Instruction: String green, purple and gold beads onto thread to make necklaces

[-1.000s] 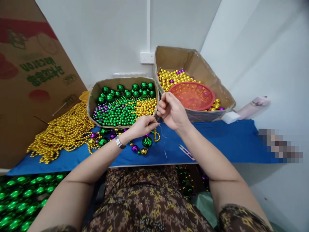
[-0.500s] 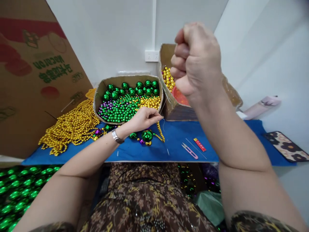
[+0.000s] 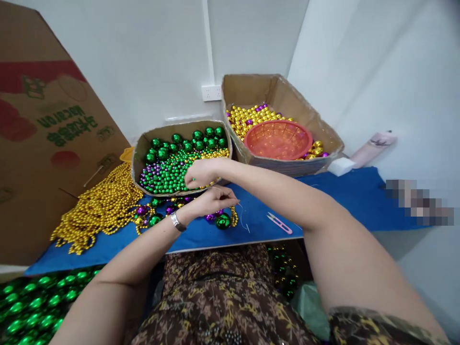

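Note:
My left hand (image 3: pixel 212 201), with a silver watch at the wrist, is closed in a pinch over the front of the table. From its fingertips a thin white thread (image 3: pixel 244 219) trails down to the blue cloth. My right hand (image 3: pixel 204 172) is closed above the front of the box of beads (image 3: pixel 135 167); its fingertips point left and whatever they hold is hidden. Small green beads (image 3: pixel 165 179) lie below it, with big green beads (image 3: pixel 197 134) behind. Beneath my left hand a large green bead (image 3: pixel 223 220) rests beside a short gold bead strand (image 3: pixel 234 216).
A second box (image 3: pixel 283 82) holds gold and purple beads and a red basket (image 3: pixel 278 143). Pink thread snips (image 3: pixel 280 224) lie on the blue cloth (image 3: pixel 345 201). Gold bead strands (image 3: pixel 97 206) are heaped left, beside a tall carton (image 3: pixel 43 143).
My right hand has come down and left from high up, over the bead box, crossing behind my left hand. My left hand keeps its pinch. The view has shifted slightly.

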A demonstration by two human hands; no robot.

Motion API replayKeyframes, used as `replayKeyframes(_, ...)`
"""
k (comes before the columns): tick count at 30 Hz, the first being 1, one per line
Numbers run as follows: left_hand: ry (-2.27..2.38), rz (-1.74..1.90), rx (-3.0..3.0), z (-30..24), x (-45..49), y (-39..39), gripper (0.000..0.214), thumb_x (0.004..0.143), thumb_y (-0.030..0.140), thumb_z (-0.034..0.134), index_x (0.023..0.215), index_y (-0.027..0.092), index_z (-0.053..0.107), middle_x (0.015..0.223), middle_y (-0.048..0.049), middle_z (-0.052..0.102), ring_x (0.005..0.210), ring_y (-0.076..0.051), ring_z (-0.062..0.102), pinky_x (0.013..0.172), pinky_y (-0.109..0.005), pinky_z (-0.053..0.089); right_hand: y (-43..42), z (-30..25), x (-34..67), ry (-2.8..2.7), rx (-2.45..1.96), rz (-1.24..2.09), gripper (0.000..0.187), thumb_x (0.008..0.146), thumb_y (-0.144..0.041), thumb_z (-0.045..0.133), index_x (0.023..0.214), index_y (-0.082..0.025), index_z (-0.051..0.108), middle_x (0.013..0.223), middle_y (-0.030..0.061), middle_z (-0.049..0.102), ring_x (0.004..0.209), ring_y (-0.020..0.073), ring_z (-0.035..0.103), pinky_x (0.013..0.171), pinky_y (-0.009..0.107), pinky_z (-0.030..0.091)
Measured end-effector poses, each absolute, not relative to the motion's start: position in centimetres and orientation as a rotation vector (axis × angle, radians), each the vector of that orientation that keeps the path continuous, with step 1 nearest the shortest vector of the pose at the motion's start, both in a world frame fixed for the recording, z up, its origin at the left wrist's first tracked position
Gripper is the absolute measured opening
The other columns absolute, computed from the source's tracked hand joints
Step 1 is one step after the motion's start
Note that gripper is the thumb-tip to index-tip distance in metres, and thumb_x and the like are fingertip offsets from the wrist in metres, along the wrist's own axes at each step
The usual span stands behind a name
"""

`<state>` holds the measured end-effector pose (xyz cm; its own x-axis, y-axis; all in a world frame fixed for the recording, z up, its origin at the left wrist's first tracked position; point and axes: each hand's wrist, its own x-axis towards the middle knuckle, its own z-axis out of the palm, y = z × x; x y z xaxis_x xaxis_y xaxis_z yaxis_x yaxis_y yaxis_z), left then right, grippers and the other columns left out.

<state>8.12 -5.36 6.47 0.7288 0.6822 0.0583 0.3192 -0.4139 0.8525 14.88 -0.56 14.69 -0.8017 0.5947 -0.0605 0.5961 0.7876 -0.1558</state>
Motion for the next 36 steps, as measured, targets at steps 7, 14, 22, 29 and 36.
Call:
replayKeyframes(7, 0.889, 0.861, 1.564, 5.3, 6.6, -5.4, 0.036, 0.079, 0.048, 0.066, 0.070, 0.013, 0.061, 0.051, 0.0054, 0.043, 0.045, -0.005, 0.031, 0.045, -0.020, 0.023, -1.4, 13.2, 21.7, 3.237, 1.591, -0.048, 0.023, 0.093, -0.029, 0.050, 0.095, -0.016, 0.068, 0.099, 0.0135, 0.067, 0.084, 0.0222, 0.061, 0.073, 0.035, 0.044)
replayKeyframes(14, 0.943, 0.976, 1.337, 5.1, 6.1, -5.3, 0.038, 0.070, 0.047, 0.075, 0.063, 0.014, 0.058, 0.050, 0.0039, 0.050, 0.040, -0.003, 0.035, 0.039, -0.018, 0.023, -6.1, 7.0, 25.8, 3.342, 1.443, -0.963, 0.023, 0.091, -0.032, 0.054, 0.107, -0.018, 0.063, 0.086, 0.0022, 0.070, 0.069, 0.0121, 0.061, 0.066, 0.026, 0.044)
replayKeyframes(22, 0.878, 0.962, 1.053, 4.9, 5.3, -5.3, 0.032, 0.065, 0.034, 0.082, 0.084, 0.012, 0.070, 0.070, -0.0040, 0.070, 0.052, -0.006, 0.057, 0.050, -0.017, 0.045, -7.7, 6.3, 25.3, 3.417, 1.575, -0.449, 0.024, 0.097, -0.029, 0.041, 0.093, -0.017, 0.062, 0.088, 0.0082, 0.067, 0.079, 0.0176, 0.061, 0.072, 0.030, 0.044)
replayKeyframes(29, 0.841, 1.009, 1.123, 4.4, 5.0, -5.8, 0.032, 0.067, 0.026, 0.081, 0.096, 0.013, 0.074, 0.071, -0.0045, 0.072, 0.054, -0.007, 0.058, 0.051, -0.017, 0.046, -7.9, 5.0, 25.7, 3.309, 1.334, -0.978, 0.021, 0.096, -0.029, 0.045, 0.096, -0.019, 0.063, 0.076, 0.0021, 0.067, 0.066, 0.0129, 0.061, 0.065, 0.026, 0.044)
replayKeyframes(36, 0.801, 0.856, 1.028, 4.4, 4.6, -6.5, 0.029, 0.065, 0.025, 0.082, 0.090, 0.012, 0.073, 0.067, -0.0037, 0.069, 0.050, -0.006, 0.056, 0.049, -0.017, 0.044, -4.6, 5.5, 25.4, 3.170, 1.298, -1.328, 0.035, 0.090, -0.024, 0.049, 0.124, -0.019, 0.057, 0.077, -0.0012, 0.068, 0.059, 0.0091, 0.059, 0.061, 0.023, 0.045)
